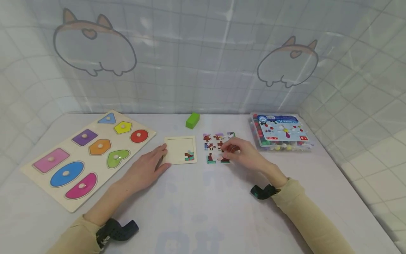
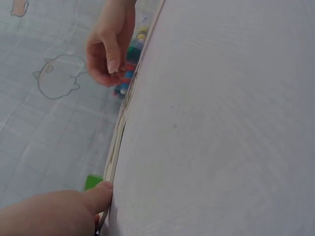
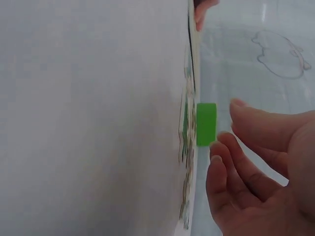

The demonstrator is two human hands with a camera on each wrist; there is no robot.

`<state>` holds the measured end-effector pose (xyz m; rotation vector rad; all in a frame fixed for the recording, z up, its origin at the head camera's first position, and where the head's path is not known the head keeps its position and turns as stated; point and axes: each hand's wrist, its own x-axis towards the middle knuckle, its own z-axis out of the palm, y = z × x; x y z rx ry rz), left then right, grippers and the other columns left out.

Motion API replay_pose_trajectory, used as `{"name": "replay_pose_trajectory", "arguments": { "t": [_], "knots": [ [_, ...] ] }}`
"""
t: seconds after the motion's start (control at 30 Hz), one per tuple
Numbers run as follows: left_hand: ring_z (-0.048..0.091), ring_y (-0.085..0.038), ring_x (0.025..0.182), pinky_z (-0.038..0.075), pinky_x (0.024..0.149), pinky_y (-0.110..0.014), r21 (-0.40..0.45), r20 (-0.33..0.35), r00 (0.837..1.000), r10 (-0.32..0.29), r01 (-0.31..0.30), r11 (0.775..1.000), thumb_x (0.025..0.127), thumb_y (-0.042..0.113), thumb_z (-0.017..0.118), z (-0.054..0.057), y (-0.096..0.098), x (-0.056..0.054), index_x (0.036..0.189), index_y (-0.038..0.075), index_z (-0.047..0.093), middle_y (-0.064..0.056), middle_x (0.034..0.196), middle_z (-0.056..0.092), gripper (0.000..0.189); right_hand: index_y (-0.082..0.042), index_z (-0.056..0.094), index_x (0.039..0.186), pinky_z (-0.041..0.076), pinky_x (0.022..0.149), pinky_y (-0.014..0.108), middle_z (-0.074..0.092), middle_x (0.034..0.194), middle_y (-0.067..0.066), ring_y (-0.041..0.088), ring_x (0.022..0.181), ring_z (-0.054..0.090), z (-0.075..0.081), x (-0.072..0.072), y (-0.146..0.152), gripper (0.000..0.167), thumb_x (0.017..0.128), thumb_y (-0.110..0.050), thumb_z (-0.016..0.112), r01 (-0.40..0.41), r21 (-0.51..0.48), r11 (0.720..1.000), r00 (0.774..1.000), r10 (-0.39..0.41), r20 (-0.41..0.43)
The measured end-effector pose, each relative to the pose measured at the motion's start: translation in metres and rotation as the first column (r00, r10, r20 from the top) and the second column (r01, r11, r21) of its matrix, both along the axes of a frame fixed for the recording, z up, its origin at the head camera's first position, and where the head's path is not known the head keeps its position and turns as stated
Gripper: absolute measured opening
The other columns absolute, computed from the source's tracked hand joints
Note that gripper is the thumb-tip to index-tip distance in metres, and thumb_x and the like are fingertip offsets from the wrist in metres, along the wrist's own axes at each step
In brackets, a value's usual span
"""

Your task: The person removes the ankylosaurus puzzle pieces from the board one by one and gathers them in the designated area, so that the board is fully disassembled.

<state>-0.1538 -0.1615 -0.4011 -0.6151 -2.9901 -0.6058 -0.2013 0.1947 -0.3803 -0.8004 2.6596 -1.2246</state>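
A small square wooden puzzle tray [image 1: 175,151] lies mid-table in the head view, with one jigsaw piece [image 1: 189,156] in its near right corner. My left hand [image 1: 144,171] rests at the tray's left side, fingers near the far corner and thumb at the near one. Right of the tray, several loose jigsaw pieces [image 1: 210,158] are laid out in rows. Over the right-hand pieces hovers my right hand [image 1: 243,152], hiding some of them. In the right wrist view, its thumb and fingers [image 3: 241,169] stand apart, with nothing seen between them.
A green block [image 1: 192,121] sits behind the tray. To the left lies a large shape board [image 1: 104,160] with coloured knobbed shapes. At the back right stands a clear plastic box [image 1: 280,132] of colourful parts. A tile-patterned curtain [image 1: 196,63] borders the table's back.
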Motion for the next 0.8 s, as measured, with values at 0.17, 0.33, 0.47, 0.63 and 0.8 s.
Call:
{"name": "replay_pose_trajectory", "arguments": {
  "t": [0.17,0.33,0.47,0.63,0.8],
  "knots": [
    [0.040,-0.039,0.142,0.038,0.113,-0.054,-0.002,0.012,1.000,0.003,-0.003,1.000,0.097,0.034,0.064,-0.001,0.000,-0.001,0.145,-0.003,0.046,-0.020,0.157,0.038,0.063,-0.004,0.069,0.114,0.055,0.092,0.040,0.068,0.108,0.007,0.024,0.105,0.061,0.004,-0.005,-0.029,0.025,0.092,-0.015,0.073,-0.041,0.020,0.999,0.999,0.042,-0.027],
    [0.040,-0.040,0.142,0.037,0.113,-0.055,-0.004,0.013,1.000,-0.006,0.006,1.000,0.098,0.034,0.063,-0.003,0.000,-0.001,0.147,-0.003,0.044,-0.021,0.157,0.038,0.064,-0.001,0.068,0.119,0.053,0.096,0.040,0.068,0.113,0.011,0.027,0.111,0.061,0.007,-0.010,-0.061,0.033,0.090,-0.014,0.074,-0.102,0.026,0.994,0.994,0.103,-0.030],
    [0.040,-0.040,0.142,0.037,0.113,-0.055,-0.006,0.012,1.000,-0.008,0.008,1.000,0.099,0.034,0.062,-0.003,-0.001,-0.001,0.147,-0.003,0.043,-0.021,0.157,0.037,0.064,0.000,0.067,0.122,0.053,0.098,0.038,0.067,0.114,0.012,0.023,0.106,0.062,0.010,-0.012,-0.083,0.038,0.088,-0.013,0.077,-0.154,0.026,0.988,0.988,0.155,-0.026],
    [0.041,-0.040,0.142,0.037,0.113,-0.055,-0.020,0.016,1.000,-0.011,0.011,1.000,0.099,0.034,0.062,-0.004,-0.001,-0.001,0.148,-0.002,0.042,-0.021,0.157,0.037,0.065,0.000,0.067,0.122,0.052,0.099,0.036,0.067,0.115,0.012,0.023,0.107,0.062,0.012,-0.012,-0.101,0.040,0.086,-0.012,0.079,-0.165,0.019,0.986,0.986,0.165,-0.004],
    [0.041,-0.040,0.142,0.038,0.113,-0.055,-0.024,0.017,1.000,-0.011,0.012,1.000,0.099,0.035,0.062,-0.005,-0.001,-0.002,0.149,-0.002,0.041,-0.021,0.158,0.036,0.066,-0.004,0.068,0.122,0.051,0.096,0.031,0.067,0.112,0.007,0.019,0.106,0.061,0.003,-0.013,-0.106,0.038,0.087,-0.013,0.078,-0.130,0.083,0.988,0.991,0.130,0.012]
  ]
}}
